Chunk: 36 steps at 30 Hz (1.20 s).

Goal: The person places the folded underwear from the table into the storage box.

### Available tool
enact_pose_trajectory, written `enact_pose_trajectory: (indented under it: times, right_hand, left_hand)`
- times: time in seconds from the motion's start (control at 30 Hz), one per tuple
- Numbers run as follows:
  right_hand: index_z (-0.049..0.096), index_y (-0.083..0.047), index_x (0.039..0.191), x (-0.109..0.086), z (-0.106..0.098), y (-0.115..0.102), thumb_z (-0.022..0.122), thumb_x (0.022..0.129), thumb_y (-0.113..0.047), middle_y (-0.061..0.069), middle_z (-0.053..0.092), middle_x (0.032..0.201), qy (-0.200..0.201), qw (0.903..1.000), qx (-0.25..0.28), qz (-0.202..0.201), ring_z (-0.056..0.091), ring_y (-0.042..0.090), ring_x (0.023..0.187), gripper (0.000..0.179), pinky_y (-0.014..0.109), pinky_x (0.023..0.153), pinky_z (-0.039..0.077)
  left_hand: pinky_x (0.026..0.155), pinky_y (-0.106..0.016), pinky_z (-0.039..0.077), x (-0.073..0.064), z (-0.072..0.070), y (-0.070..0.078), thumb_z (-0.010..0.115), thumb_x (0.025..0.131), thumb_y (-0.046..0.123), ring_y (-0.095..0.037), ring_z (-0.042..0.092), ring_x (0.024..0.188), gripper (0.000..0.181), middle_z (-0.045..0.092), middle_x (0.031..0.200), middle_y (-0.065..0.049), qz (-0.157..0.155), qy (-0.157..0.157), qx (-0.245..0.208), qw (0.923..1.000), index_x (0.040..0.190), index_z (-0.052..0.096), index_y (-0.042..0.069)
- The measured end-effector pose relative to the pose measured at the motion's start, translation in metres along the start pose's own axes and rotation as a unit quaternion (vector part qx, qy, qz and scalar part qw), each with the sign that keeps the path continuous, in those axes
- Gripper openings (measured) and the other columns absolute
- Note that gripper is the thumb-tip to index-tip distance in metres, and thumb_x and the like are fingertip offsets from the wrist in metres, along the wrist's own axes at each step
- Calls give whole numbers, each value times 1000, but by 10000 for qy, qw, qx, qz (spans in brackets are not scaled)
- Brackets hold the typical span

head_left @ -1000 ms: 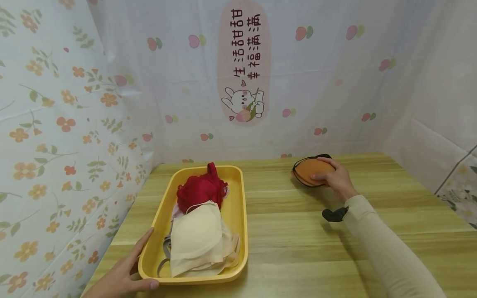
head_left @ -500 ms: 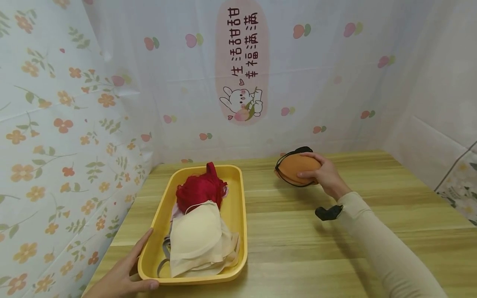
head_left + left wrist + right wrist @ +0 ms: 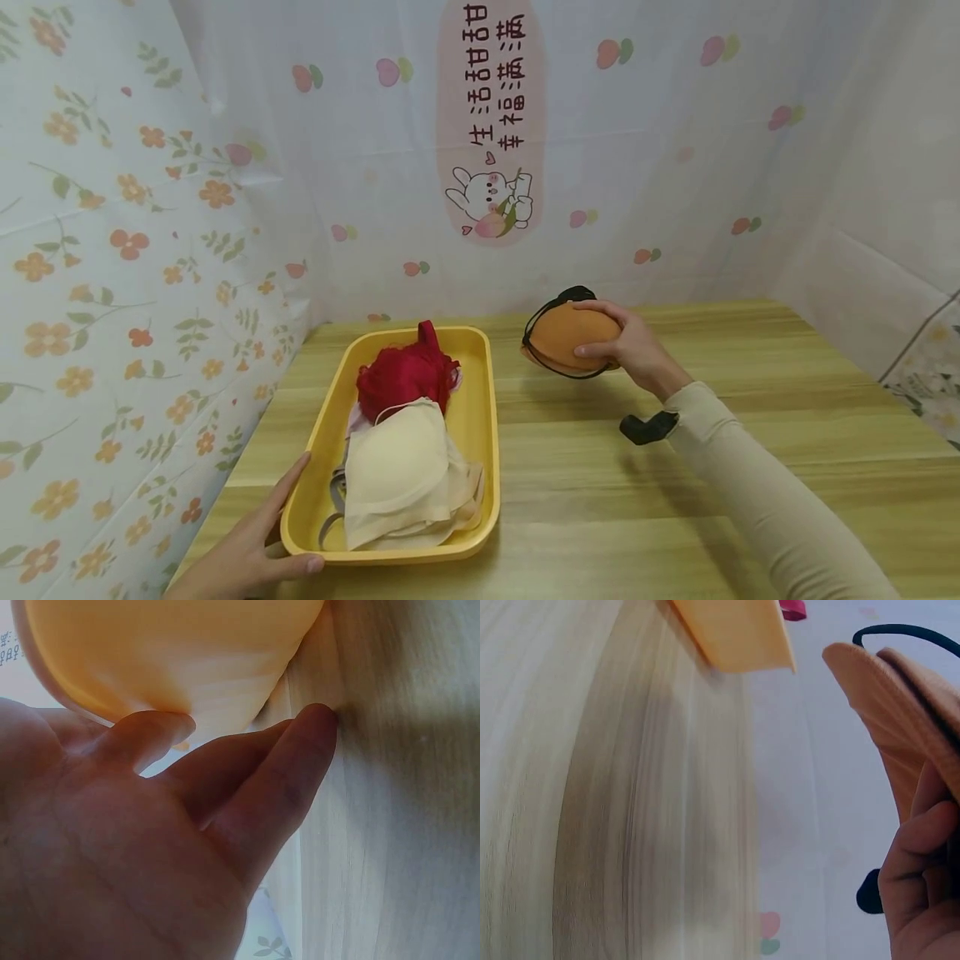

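In the head view my right hand (image 3: 633,346) grips a folded orange bra (image 3: 573,333) with black straps. Thumb and fingers pinch its stacked cups, and the right wrist view shows the bra (image 3: 900,712) held above the table. My left hand (image 3: 251,537) rests against the near left corner of a yellow tray (image 3: 492,467); its fingers lie fairly straight along the outside in the left wrist view. Inside the tray, a red bra (image 3: 405,379) sits toward the back. A cream bra (image 3: 397,462) lies in front, over other beige pieces.
The wood-grain table (image 3: 570,500) extends right of the tray. A white printed cloth (image 3: 645,167) hangs behind it, and a flowered cloth (image 3: 112,333) closes off the left. A black piece (image 3: 648,427) sticks out at the right cuff.
My right hand has carried the orange bra left, toward the tray, and slightly up. My left hand stays at the tray's corner.
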State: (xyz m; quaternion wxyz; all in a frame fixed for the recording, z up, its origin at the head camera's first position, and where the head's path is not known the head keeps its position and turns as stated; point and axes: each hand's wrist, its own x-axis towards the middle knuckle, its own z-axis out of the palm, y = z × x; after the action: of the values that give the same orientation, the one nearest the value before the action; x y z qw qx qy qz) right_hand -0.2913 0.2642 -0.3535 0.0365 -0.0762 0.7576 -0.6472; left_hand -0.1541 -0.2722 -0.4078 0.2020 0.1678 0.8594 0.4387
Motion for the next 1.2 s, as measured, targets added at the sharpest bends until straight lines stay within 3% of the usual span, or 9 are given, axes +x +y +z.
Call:
enact_pose_trajectory:
  times: [0.07,0.13,0.23,0.63,0.87,1.03,1.2]
  right_hand:
    - [49,-23,147,0,4,-2,83,81,-7,9,35,156,-110,9999,24,-36,52,35,127,76,36,81,61]
    - [49,-23,147,-1,8,-4,82,82,-7,8,37,153,-213,9997,75,-93,54,32,123,74,37,81,61]
    - [49,-23,147,-3,13,-7,79,85,-6,7,40,149,-361,9990,176,-209,56,27,119,72,38,81,61]
    - [48,-18,148,-7,45,-25,71,89,0,7,38,150,-1196,9888,497,-747,58,28,115,66,37,82,61]
    - [48,-18,148,-8,75,-34,68,90,-1,9,40,154,-1725,9798,709,-724,59,29,115,63,38,84,60]
    - [50,-20,147,-8,97,-39,69,90,-4,8,46,150,-1887,9780,605,-657,62,28,112,62,38,84,60]
    - [54,-27,143,-9,119,-43,74,89,-11,5,52,145,-2132,9735,107,-816,59,28,113,60,35,82,57]
  left_hand:
    - [88,-12,48,1,0,1,73,92,20,-24,47,136,112,-2,163,-37,0,-27,-53,10000,162,-14,21]
    - [87,-12,48,2,1,2,73,92,21,-46,42,137,112,-3,163,-37,-61,-51,-81,9999,161,-15,20]
    - [87,-12,48,2,1,3,72,92,22,-49,40,138,112,-4,163,-37,-86,-65,-147,9998,161,-16,21]
    - [88,-12,47,2,2,3,74,91,22,-50,39,137,113,-3,163,-37,-32,-2,-22,10000,161,-14,22]
    - [88,-15,49,2,2,2,73,91,22,-50,41,136,113,-3,163,-37,-109,-30,-76,9999,161,-15,23]
    - [90,-20,51,2,1,2,72,93,19,-53,35,139,112,-8,162,-37,-31,-79,-154,9998,161,-17,22]
    - [89,-18,51,2,1,2,71,93,20,-53,37,138,111,-7,162,-38,-97,-82,-209,9997,161,-17,20]
